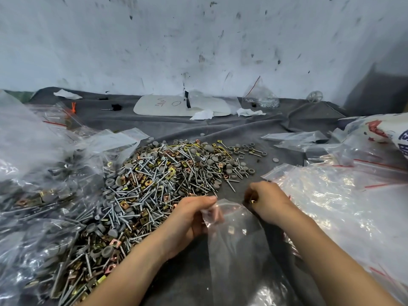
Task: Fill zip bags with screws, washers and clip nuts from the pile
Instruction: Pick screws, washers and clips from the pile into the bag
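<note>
The left hand pinches the bag at its mouth; the right hand, pinching a clip nut, hovers just right of that mouth.

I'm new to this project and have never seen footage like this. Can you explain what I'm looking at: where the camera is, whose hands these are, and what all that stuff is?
There is no machine here: a person works with bare hands, and the single picture comes from a wide-angle camera worn on their head, looking forward and down. That is why both forearms reach in from the bottom. On a grey cloth lies a pile of screws, grey washers and brass-coloured clip nuts. The left hand grips the mouth of a clear zip bag; the right hand pinches a small brass-coloured part at that opening, probably a clip nut. On the left are heaped filled bags, on the right seemingly empty bags.
</note>
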Demonstrator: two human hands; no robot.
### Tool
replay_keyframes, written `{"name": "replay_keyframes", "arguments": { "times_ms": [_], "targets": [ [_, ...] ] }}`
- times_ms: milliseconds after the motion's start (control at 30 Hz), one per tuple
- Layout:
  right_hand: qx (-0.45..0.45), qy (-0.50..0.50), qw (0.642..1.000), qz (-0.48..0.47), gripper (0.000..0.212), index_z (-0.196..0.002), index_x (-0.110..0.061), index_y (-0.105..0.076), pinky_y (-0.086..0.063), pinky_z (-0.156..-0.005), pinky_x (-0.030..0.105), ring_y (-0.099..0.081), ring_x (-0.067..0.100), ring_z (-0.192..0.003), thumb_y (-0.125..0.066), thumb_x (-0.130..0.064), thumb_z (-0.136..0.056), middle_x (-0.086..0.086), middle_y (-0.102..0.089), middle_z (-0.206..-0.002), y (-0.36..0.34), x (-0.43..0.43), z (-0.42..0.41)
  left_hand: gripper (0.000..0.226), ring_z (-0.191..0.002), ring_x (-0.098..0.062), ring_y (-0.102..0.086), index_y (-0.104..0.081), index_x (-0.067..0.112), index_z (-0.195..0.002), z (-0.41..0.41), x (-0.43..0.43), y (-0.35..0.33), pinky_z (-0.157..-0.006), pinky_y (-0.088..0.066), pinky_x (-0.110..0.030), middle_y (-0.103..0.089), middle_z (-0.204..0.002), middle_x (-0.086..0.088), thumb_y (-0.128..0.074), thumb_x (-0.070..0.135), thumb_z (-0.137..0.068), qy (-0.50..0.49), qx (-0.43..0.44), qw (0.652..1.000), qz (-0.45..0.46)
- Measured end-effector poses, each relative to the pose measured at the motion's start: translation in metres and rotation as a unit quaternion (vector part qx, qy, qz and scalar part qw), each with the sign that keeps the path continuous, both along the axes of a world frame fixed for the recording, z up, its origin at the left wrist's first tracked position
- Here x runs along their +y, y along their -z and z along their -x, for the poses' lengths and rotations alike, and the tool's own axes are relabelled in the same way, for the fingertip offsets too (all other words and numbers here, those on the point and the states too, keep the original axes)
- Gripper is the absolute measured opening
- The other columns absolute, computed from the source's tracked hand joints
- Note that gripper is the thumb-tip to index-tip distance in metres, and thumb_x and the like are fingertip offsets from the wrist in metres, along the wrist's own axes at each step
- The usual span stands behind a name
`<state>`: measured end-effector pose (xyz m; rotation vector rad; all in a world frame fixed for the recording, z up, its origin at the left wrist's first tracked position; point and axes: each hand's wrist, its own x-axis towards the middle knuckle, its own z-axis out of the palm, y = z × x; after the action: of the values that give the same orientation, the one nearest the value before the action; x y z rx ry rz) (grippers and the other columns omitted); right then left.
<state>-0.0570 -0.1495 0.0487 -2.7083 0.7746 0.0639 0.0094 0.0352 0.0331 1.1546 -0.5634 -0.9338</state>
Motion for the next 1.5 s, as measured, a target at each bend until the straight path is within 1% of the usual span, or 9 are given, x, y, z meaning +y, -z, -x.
{"name": "replay_keyframes", "arguments": {
  "times_ms": [133, 200, 300, 500, 567, 667, 767, 967, 1500],
  "targets": [
    [-0.015, 0.019, 0.999, -0.044, 0.02, -0.08, -0.024, -0.061, -0.049, -0.077, 0.027, -0.062, 0.024, -0.093, -0.062, -0.004, -0.083, 0.007, -0.066, -0.096, -0.002, -0.01, -0.004, 0.019, -0.062, -0.015, -0.056, -0.061, 0.006, -0.063, -0.003, -0.001, 0.0, -0.058, -0.049, -0.024, -0.059, -0.068, -0.008, -0.055, 0.02, -0.075, 0.033, -0.011, 0.999, 0.016],
    [-0.059, 0.032, 0.992, -0.104, 0.016, -0.081, -0.021, -0.062, -0.052, -0.074, 0.031, -0.061, 0.021, -0.08, -0.066, -0.006, -0.084, 0.006, -0.066, -0.087, -0.002, -0.015, -0.002, 0.021, -0.066, -0.012, -0.055, -0.062, 0.012, -0.067, -0.003, 0.0, 0.001, -0.065, -0.046, -0.024, -0.062, -0.069, -0.004, -0.052, 0.021, -0.083, 0.003, -0.168, 0.986, -0.014],
    [-0.145, 0.042, 0.966, -0.208, 0.013, -0.09, -0.017, -0.067, -0.05, -0.063, 0.032, -0.056, 0.016, -0.064, -0.062, -0.005, -0.088, 0.001, -0.063, -0.074, -0.004, -0.019, 0.001, 0.019, -0.069, -0.001, -0.052, -0.06, 0.018, -0.079, -0.003, 0.0, 0.005, -0.068, -0.041, -0.017, -0.06, -0.071, 0.013, -0.048, 0.025, -0.091, -0.014, -0.405, 0.913, -0.05],
    [-0.26, 0.038, 0.885, -0.385, 0.028, -0.082, -0.02, -0.069, -0.046, -0.053, 0.015, -0.057, 0.009, -0.058, -0.056, 0.004, -0.089, 0.004, -0.063, -0.068, -0.007, -0.015, 0.002, 0.02, -0.061, -0.002, -0.055, -0.07, 0.022, -0.085, -0.004, -0.003, 0.012, -0.061, -0.042, -0.017, -0.063, -0.067, 0.018, -0.063, 0.004, -0.09, -0.039, -0.371, 0.926, -0.056],
    [-0.249, 0.044, 0.903, -0.346, 0.025, -0.084, -0.02, -0.07, -0.045, -0.055, 0.017, -0.056, 0.008, -0.058, -0.057, 0.001, -0.09, 0.002, -0.063, -0.069, -0.004, -0.017, 0.003, 0.02, -0.068, 0.007, -0.056, -0.07, 0.024, -0.086, -0.004, -0.003, 0.012, -0.066, -0.04, -0.011, -0.064, -0.071, 0.023, -0.065, 0.004, -0.089, -0.036, -0.412, 0.909, -0.057],
    [-0.167, 0.057, 0.973, -0.147, 0.016, -0.098, -0.016, -0.07, -0.045, -0.074, 0.024, -0.057, 0.014, -0.077, -0.062, -0.006, -0.088, 0.002, -0.066, -0.088, 0.004, -0.02, 0.001, 0.018, -0.063, 0.013, -0.054, -0.067, 0.02, -0.089, 0.0, -0.003, 0.011, -0.062, -0.036, -0.006, -0.06, -0.065, 0.027, -0.062, 0.003, -0.091, -0.006, -0.454, 0.889, -0.051],
    [-0.158, 0.043, 0.986, -0.035, 0.023, -0.109, -0.022, -0.066, -0.045, -0.09, 0.029, -0.057, 0.02, -0.101, -0.063, -0.013, -0.088, 0.004, -0.059, -0.11, 0.007, -0.006, -0.004, 0.012, -0.066, 0.014, -0.054, -0.068, 0.017, -0.09, 0.002, -0.004, 0.013, -0.064, -0.036, -0.006, -0.06, -0.066, 0.03, -0.063, 0.006, -0.091, -0.004, -0.5, 0.864, -0.053],
    [-0.17, -0.143, 0.974, -0.036, 0.022, -0.108, -0.022, -0.066, -0.045, -0.092, 0.034, -0.056, 0.02, -0.103, -0.06, -0.014, -0.089, -0.002, -0.058, -0.104, 0.009, 0.038, -0.028, 0.011, -0.078, -0.005, -0.065, -0.073, 0.011, -0.09, 0.003, -0.007, 0.017, -0.075, -0.048, -0.021, -0.072, -0.082, 0.005, -0.065, 0.006, -0.085, 0.007, -0.545, 0.836, -0.055],
    [-0.13, -0.161, 0.977, -0.06, 0.01, -0.096, -0.021, -0.065, -0.048, -0.089, 0.038, -0.059, 0.022, -0.099, -0.066, -0.019, -0.085, 0.0, -0.064, -0.104, 0.029, 0.032, -0.051, 0.009, -0.079, -0.012, -0.055, -0.064, 0.01, -0.081, -0.005, -0.005, 0.022, -0.072, -0.041, -0.02, -0.06, -0.08, -0.001, -0.056, 0.014, -0.085, -0.023, -0.576, 0.814, -0.069]
  ]
}}
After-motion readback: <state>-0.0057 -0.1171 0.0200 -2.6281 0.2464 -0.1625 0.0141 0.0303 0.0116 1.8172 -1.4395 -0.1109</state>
